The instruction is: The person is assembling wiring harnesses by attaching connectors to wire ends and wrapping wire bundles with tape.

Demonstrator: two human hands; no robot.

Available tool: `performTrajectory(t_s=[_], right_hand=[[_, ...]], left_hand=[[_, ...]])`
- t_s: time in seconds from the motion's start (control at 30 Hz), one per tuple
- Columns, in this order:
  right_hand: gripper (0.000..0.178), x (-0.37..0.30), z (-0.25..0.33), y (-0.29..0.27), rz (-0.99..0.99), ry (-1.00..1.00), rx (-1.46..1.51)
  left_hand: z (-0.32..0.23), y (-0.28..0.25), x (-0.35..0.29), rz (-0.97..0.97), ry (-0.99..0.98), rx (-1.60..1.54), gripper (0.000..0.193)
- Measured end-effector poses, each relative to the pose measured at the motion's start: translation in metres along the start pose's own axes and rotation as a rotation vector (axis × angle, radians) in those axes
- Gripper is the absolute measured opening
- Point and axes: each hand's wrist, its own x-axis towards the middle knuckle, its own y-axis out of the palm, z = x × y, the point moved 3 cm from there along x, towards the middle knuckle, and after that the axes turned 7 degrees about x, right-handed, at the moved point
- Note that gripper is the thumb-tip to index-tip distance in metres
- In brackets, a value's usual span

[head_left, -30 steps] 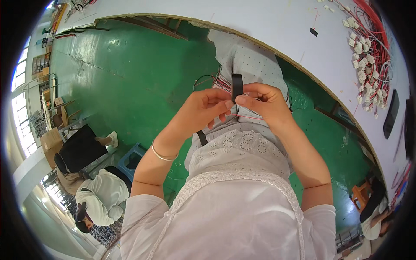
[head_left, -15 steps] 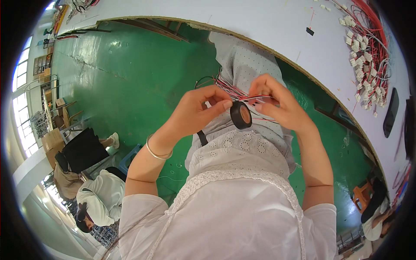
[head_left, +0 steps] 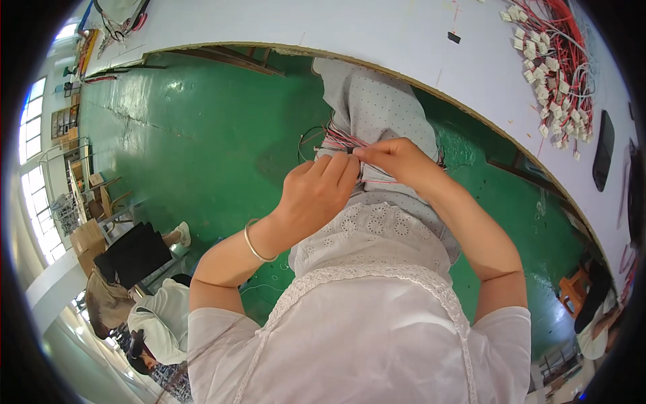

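Red, white and black wires point(head_left: 338, 139) lie in a bundle over my lap, on the dotted light trousers point(head_left: 387, 101). My left hand point(head_left: 319, 192), with a bangle at its wrist, is closed with curled fingers at the near side of the bundle. From the right, my right hand point(head_left: 397, 161) pinches the wires, thumb and forefinger meeting the left fingertips. A dark bit of black tape point(head_left: 351, 151) shows between the fingertips. The tape roll itself is hidden, apparently beneath my left hand.
A white table point(head_left: 377, 34) curves ahead and to the right. On it lie wires with white connectors point(head_left: 552, 81), a black phone-like slab point(head_left: 604, 149) and a small black piece point(head_left: 454, 38). People sit at lower left point(head_left: 161, 316) and lower right; an orange stool point(head_left: 574, 293) stands right.
My hands have come together over the wires. My left hand has turned knuckles-up, and the black tape roll, seen in its fingers before, is now covered. The view has shifted slightly.
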Motion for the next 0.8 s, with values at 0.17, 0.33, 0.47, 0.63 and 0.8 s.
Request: performTrajectory(t_s=[0.17, 0.33, 0.47, 0.63, 0.8], right_hand=[[0.020, -0.003, 0.004, 0.014, -0.074, 0.097, 0.522], [0.017, -0.008, 0.008, 0.018, -0.197, -0.065, 0.719], [0.011, -0.013, 0.014, 0.017, -0.082, -0.218, 0.900], [0.012, -0.020, 0.022, 0.006, -0.079, -0.239, 0.824], [0.016, -0.028, 0.025, -0.007, -0.044, -0.363, 0.460]], left_hand=[[0.000, 0.004, -0.001, -0.075, -0.043, 0.026, 0.013], [0.008, -0.002, -0.003, -0.010, -0.199, -0.160, 0.008], [0.041, 0.008, -0.004, 0.438, -0.588, -1.259, 0.016], [0.046, 0.009, 0.009, 0.689, -0.610, -1.616, 0.019], [0.030, 0.027, 0.007, 0.321, -0.426, -1.532, 0.016]])
